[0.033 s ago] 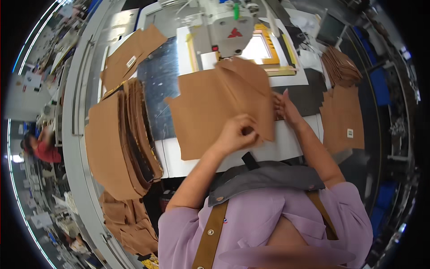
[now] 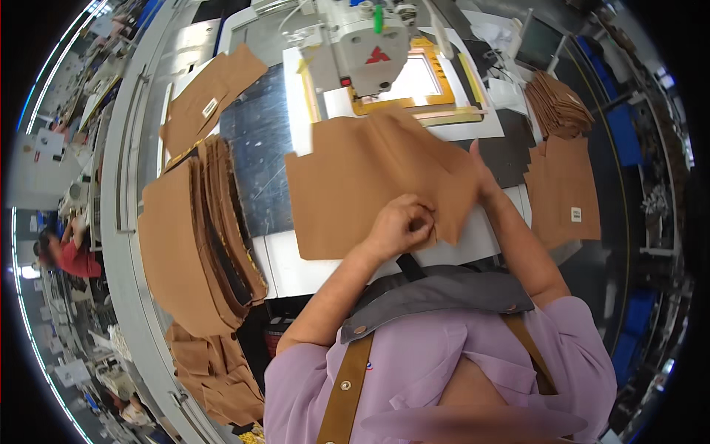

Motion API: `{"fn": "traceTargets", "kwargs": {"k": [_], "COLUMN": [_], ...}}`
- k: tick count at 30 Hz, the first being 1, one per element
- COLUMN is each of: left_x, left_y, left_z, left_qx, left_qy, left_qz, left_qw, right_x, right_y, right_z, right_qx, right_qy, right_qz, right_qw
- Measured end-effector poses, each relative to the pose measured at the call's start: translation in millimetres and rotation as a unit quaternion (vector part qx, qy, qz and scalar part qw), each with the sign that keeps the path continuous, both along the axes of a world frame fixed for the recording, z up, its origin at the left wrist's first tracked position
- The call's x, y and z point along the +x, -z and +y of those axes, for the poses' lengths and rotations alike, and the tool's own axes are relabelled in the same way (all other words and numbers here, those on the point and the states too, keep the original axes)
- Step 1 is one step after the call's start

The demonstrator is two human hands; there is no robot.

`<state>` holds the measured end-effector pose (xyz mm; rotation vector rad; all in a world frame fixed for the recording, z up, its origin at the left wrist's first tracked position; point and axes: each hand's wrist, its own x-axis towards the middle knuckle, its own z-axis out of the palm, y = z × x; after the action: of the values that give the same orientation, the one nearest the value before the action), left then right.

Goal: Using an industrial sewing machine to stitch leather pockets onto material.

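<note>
A creased brown fabric piece lies in front of me beneath a white machine head. My left hand is closed in a pinch on its lower right part. My right hand is at the piece's right edge, thumb raised, its other fingers hidden behind the fabric. Beyond the piece, a yellow frame sits under the machine.
Stacked brown pieces stand at left and back right; loose pieces lie back left and right. More brown pieces are below left. A co-worker in red is at far left.
The fabric's upper right part has swung right and down, its fold flattening somewhat. My right hand has shifted slightly right, and my left hand a little right and down with the fabric.
</note>
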<state>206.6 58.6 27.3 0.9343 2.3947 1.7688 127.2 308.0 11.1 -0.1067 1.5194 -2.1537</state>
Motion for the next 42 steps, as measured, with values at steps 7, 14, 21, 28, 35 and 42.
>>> {"fn": "traceTargets", "kwargs": {"k": [7,14,21,28,35,42], "left_x": [-6,-117,-171,-172,-191,-253], "left_y": [25,-12,-7,28,39,67], "left_z": [32,29,-41,-62,-55,-80], "left_qx": [-0.111,-0.183,-0.290,-0.153,-0.213,-0.382], "left_qy": [0.092,-0.082,-0.060,-0.297,-0.403,-0.418], "left_qz": [-0.027,0.164,-0.054,-0.224,-0.111,0.083], "left_qw": [0.989,0.966,0.954,0.915,0.883,0.820], "right_x": [-29,-21,-40,-99,-128,-190], "right_y": [-6,-49,-58,-18,0,7], "right_z": [85,29,63,72,68,65], "right_qx": [0.168,0.411,0.381,0.576,0.597,0.576], "right_qy": [0.118,-0.002,0.075,0.091,0.120,0.132], "right_qz": [-0.020,0.196,0.190,0.229,0.224,0.225], "right_qw": [0.978,0.890,0.901,0.779,0.761,0.775]}}
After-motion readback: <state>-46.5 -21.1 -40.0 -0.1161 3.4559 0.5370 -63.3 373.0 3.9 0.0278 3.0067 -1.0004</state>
